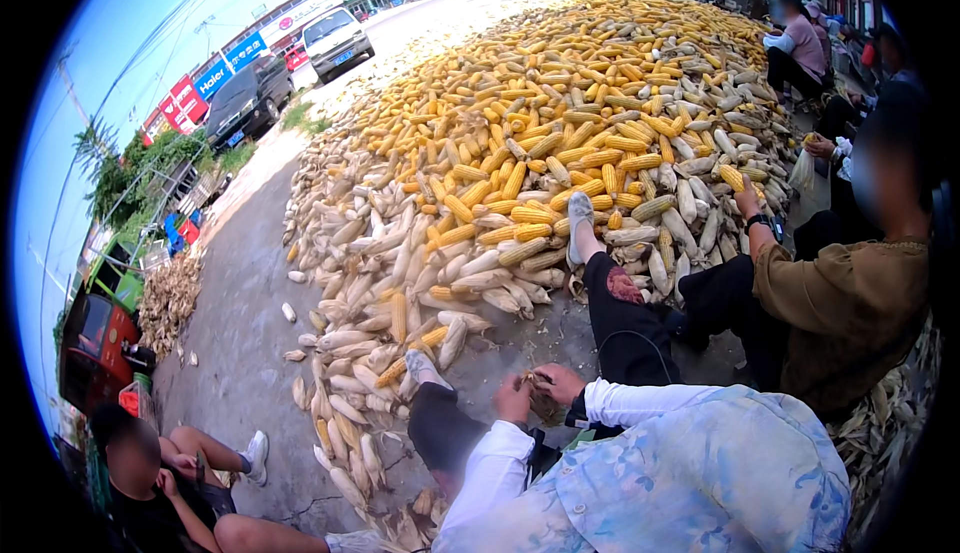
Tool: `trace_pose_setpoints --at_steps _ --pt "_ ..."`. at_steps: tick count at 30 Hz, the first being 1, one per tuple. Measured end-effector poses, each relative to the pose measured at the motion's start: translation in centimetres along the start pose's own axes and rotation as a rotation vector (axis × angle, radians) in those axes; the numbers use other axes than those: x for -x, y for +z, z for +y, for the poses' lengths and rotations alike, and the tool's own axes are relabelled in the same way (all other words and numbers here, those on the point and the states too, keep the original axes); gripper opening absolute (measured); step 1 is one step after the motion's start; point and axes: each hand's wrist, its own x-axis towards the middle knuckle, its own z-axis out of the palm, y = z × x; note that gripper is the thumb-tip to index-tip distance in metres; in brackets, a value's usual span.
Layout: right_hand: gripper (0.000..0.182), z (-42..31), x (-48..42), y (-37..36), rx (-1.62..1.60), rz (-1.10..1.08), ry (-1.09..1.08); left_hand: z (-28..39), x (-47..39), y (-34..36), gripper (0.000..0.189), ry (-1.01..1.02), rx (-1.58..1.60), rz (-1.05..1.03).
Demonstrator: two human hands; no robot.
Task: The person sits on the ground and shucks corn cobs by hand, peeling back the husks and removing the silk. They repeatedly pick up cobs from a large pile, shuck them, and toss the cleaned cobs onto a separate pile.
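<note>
My left hand (513,400) and my right hand (561,384) are close together between my spread legs. Both grip a brownish, dry corn ear in its husk (545,407), mostly hidden by the fingers, with dark silk at its upper end. Ahead of my hands a big heap of corn ears (555,132) spreads over the pavement. Its far part is mostly bare yellow cobs (514,180). Pale ears still in husk (367,245) lie along its left and near sides, reaching my left shoe (426,365). My right shoe (580,226) rests against the heap.
On my right a person in a brown top (840,313) holds a yellow cob (733,178); others sit beyond. A person in black (161,500) sits at lower left. Loose husks (885,433) lie behind the right-hand person. A red vehicle (94,350) and a husk pile (169,301) stand left.
</note>
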Motion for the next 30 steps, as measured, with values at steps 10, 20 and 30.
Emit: trace_pose_setpoints --at_steps 10,20,30 --pt "0.021 -0.6 0.3 -0.7 0.008 0.014 -0.031 3.6 1.0 -0.7 0.017 0.025 0.048 -0.108" --pt "0.024 1.2 0.3 -0.9 0.019 -0.035 -0.025 3.1 0.3 0.2 0.022 0.002 0.063 -0.196" --pt "0.025 -1.6 -0.2 -1.8 0.014 -0.073 0.029 3.4 0.5 -0.5 0.026 0.007 0.075 -0.159"
